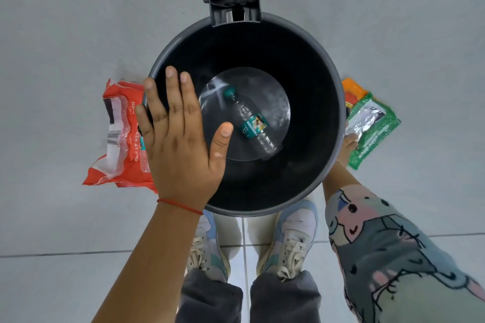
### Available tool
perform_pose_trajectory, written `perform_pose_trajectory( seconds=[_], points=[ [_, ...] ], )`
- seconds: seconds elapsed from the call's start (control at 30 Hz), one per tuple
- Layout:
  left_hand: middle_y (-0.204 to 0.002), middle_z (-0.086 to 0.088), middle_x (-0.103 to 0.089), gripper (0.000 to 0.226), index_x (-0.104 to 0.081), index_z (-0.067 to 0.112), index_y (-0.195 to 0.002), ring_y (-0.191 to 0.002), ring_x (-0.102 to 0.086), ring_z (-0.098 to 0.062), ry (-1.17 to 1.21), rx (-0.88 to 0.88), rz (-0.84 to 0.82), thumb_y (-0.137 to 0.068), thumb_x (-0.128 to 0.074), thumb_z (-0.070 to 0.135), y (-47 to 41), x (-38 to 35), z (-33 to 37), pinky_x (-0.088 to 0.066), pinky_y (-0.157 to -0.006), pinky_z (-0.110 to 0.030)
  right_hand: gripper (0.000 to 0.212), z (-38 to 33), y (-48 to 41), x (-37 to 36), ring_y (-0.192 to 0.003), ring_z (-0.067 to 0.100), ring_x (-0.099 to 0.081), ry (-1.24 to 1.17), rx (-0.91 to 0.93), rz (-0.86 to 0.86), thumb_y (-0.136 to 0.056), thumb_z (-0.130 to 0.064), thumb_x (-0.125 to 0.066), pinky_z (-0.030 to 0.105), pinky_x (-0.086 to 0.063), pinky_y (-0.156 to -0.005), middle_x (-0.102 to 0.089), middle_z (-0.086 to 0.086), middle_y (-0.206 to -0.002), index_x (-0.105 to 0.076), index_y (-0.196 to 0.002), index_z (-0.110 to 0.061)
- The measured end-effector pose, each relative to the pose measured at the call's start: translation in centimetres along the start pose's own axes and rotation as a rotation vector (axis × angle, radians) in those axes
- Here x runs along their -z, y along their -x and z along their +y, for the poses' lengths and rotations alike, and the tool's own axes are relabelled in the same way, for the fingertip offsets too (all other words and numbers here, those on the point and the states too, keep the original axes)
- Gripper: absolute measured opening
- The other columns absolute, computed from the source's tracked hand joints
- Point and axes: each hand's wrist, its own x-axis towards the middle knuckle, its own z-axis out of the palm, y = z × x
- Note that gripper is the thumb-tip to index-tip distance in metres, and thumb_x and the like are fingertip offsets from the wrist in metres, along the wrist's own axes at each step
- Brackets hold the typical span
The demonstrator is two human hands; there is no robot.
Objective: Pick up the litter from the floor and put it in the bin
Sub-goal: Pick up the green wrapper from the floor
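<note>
A round black bin (338, 102) stands on the tiled floor right in front of my feet. A crushed clear plastic bottle (249, 120) with a teal cap and label lies on its bottom. My left hand (178, 139) hovers flat over the bin's left rim, fingers spread, holding nothing. A red and white wrapper (118, 136) lies on the floor left of the bin, partly under my hand. My right hand (347, 145) reaches down behind the bin's right side, mostly hidden, touching a green and silver packet (372, 126). An orange wrapper (353, 89) lies beside that packet.
The bin's lid hinge bracket (235, 6) sticks out at its far side. My two sneakers (288, 238) stand against the bin's near edge. Light grey floor tiles (65, 47) surround everything.
</note>
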Motion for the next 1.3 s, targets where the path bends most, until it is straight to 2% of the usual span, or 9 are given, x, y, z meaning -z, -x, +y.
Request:
perform_pose_trajectory(
  seconds=[0.13,0.27,0.47,0.67,0.8,1.0,1.1,1.2,1.3],
  points=[
    [-0.153,-0.016,-0.017,0.079,-0.014,0.006,-0.144,-0.141,-0.008,-0.038,-0.013,0.002,-0.001,-0.089,0.002,0.06,-0.1,0.0,0.0,-0.004,-0.115,-0.046,0.034,1.3,-1.3,-2.1,-0.125,0.045,-0.038,-0.198,0.038,0.084,-0.094,0.009,-0.036,0.054,-0.033,-0.103,-0.039,0.034,-0.134,-0.037,-0.127,0.015],
    [-0.153,-0.015,-0.017,0.079,-0.014,0.006,-0.144,-0.141,-0.007,-0.037,-0.023,0.007,-0.01,-0.089,0.001,0.061,0.0,0.0,0.0,-0.003,-0.115,-0.046,0.019,1.7,-0.8,-1.5,-0.091,0.037,-0.063,-0.02,0.028,0.16,-0.09,-0.003,-0.049,0.044,-0.052,-0.076,-0.058,0.014,-0.084,-0.052,-0.072,-0.01],
    [-0.153,-0.015,-0.017,0.078,-0.013,0.007,-0.144,-0.141,-0.007,-0.037,-0.052,0.019,-0.037,-0.09,-0.001,0.06,0.0,0.1,-0.1,0.007,-0.115,-0.038,0.036,-0.7,7.3,6.3,-0.081,0.033,-0.062,-0.129,0.224,0.462,-0.095,-0.018,-0.038,0.027,-0.036,-0.062,-0.068,0.017,-0.1,-0.053,-0.128,-0.017],
    [-0.152,-0.017,-0.019,0.074,-0.014,0.004,-0.143,-0.141,-0.008,-0.031,0.12,0.024,0.015,-0.092,0.002,0.054,0.0,0.5,-0.1,0.0,-0.117,-0.04,0.032,-4.4,20.2,12.1,-0.102,0.023,-0.064,-0.367,0.827,0.87,-0.087,-0.001,-0.051,0.018,-0.046,-0.085,-0.06,0.008,-0.12,-0.06,-0.117,-0.002],
    [-0.152,-0.016,-0.019,0.074,-0.015,0.003,-0.143,-0.141,-0.007,-0.027,0.261,0.034,0.046,-0.092,0.001,0.053,0.0,0.8,-0.3,0.002,-0.117,-0.036,0.045,-6.8,21.8,7.7,-0.115,0.028,-0.059,-0.017,1.035,0.507,-0.079,-0.005,-0.037,0.029,-0.054,-0.079,-0.063,0.01,-0.122,-0.063,-0.117,-0.004],
    [-0.152,-0.016,-0.02,0.074,-0.016,0.004,-0.143,-0.142,-0.008,-0.028,0.25,0.044,0.042,-0.092,0.003,0.054,0.0,0.6,-0.4,0.0,-0.117,-0.039,0.051,-10.4,15.8,0.9,-0.143,0.031,-0.009,0.444,0.609,-0.118,-0.097,-0.003,-0.022,0.039,-0.035,-0.106,-0.009,0.018,-0.156,-0.008,-0.147,-0.003],
    [-0.152,-0.016,-0.019,0.074,-0.016,0.004,-0.143,-0.142,-0.008,-0.028,0.265,0.041,0.042,-0.092,0.002,0.053,0.1,0.5,-0.5,-0.001,-0.117,-0.04,0.053,-11.8,16.4,1.1,-0.141,0.033,-0.014,0.408,0.557,-0.168,-0.101,-0.02,-0.037,0.042,-0.035,-0.104,-0.011,0.019,-0.155,-0.014,-0.145,-0.001],
    [-0.152,-0.016,-0.02,0.073,-0.016,0.004,-0.143,-0.142,-0.008,-0.029,0.238,0.043,0.039,-0.092,0.001,0.053,0.1,0.6,-0.6,-0.002,-0.116,-0.042,0.036,-11.5,18.8,5.2,-0.113,0.031,-0.054,0.019,0.836,0.225,-0.096,-0.024,-0.046,0.037,-0.047,-0.087,-0.056,0.017,-0.128,-0.054,-0.124,-0.003],
    [-0.152,-0.017,-0.02,0.073,-0.016,0.004,-0.143,-0.142,-0.008,-0.029,0.238,0.026,0.062,-0.092,0.001,0.053,0.0,0.5,-0.3,-0.004,-0.116,-0.044,0.024,-9.5,17.0,10.8,-0.093,0.022,-0.06,-0.523,0.882,0.772,-0.089,-0.019,-0.053,0.034,-0.047,-0.083,-0.07,0.014,-0.098,-0.068,-0.097,-0.002]
  ],
)
